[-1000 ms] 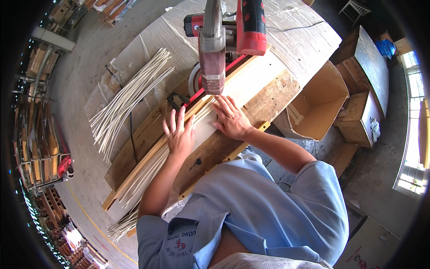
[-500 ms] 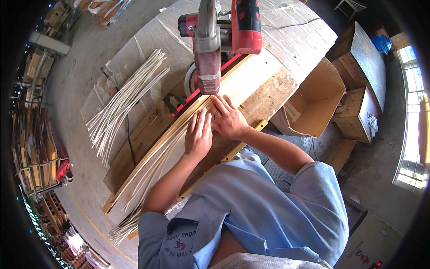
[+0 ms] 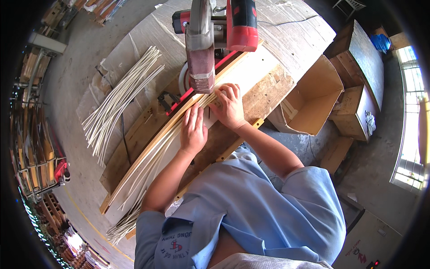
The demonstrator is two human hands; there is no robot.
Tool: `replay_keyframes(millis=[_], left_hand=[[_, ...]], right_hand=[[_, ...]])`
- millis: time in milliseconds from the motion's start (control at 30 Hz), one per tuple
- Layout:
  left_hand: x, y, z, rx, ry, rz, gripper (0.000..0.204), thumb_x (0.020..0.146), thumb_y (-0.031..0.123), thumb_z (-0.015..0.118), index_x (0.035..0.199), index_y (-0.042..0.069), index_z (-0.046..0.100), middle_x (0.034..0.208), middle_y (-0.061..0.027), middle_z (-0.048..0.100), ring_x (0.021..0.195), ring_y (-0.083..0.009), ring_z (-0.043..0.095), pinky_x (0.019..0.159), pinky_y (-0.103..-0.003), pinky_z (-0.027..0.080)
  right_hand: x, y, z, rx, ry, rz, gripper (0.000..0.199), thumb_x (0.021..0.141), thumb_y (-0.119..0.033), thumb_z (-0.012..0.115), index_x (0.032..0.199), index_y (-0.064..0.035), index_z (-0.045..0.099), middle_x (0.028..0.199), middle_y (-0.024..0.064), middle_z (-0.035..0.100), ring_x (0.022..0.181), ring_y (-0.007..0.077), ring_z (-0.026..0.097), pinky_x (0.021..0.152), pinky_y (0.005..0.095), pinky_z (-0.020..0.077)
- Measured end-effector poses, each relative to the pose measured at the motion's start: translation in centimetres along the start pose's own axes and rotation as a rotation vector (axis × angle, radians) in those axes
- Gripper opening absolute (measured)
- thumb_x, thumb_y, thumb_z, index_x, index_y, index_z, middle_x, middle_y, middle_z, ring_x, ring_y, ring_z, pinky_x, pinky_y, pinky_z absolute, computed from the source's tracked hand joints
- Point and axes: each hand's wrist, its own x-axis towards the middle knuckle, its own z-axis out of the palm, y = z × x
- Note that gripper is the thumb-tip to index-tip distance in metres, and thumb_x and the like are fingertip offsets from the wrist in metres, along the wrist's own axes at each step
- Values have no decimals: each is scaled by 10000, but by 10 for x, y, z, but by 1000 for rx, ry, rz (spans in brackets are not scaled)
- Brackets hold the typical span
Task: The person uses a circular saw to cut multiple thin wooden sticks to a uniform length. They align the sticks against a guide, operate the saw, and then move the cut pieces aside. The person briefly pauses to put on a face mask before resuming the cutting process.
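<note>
A bundle of thin pale rods (image 3: 157,157) lies lengthwise against a long wooden fence (image 3: 142,162) under a red and black mitre saw (image 3: 242,27). My left hand (image 3: 194,131) rests on the bundle just short of the saw's guard (image 3: 201,67), its fingers stretched out flat over the rods. Beyond it, on the right, my right hand (image 3: 230,107) has its fingers curled over the rods close beside the guard. The guard stands above and slightly left of my right fingertips. The saw blade's edge is hidden beneath it.
Another bundle of pale rods (image 3: 123,101) lies on the sheet-covered table to the left. On the right stands an open cardboard box (image 3: 319,96) with wooden cabinets (image 3: 358,58) behind it. A black cable (image 3: 122,134) runs beside the saw's wooden base.
My right hand has gone from flat fingers to fingers curled over the rods. A wider gap shows between my hands, with rods visible in it. The whole view has shifted slightly.
</note>
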Motion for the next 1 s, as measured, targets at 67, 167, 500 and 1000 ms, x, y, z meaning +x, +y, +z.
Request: replay_keyframes(millis=[67,167,500,1000], left_hand=[[2,-1,0,-16,-2,3,632,863,44,646,1469,-71,510,1580,-237,459,1452,-437,430,1233,-510,348],[9,1,2,-84,11,10,604,871,37,647,1452,-74,521,1572,-235,467,1442,-443,438,1226,-511,357],[2,1,4,-36,26,-35,592,887,43,640,1458,-64,522,1560,-239,477,1433,-441,453,1209,-516,373],[8,-1,1,-83,48,-9,569,882,30,645,1435,-63,548,1530,-221,521,1402,-431,487,1195,-520,383]], right_hand=[[1,-1,4,0,14,1,551,728,-188,851,1221,-8,684,1247,145,592,1286,393,502,1170,559,358],[2,0,3,-26,24,7,536,736,-183,834,1221,-12,681,1251,146,586,1288,391,502,1161,564,357],[2,-4,3,-44,-1,-8,523,768,-185,801,1247,-22,667,1275,153,567,1311,391,492,1168,581,333],[3,-1,7,-54,-4,11,535,766,-198,802,1255,-64,632,1287,144,551,1334,383,479,1194,597,299]])
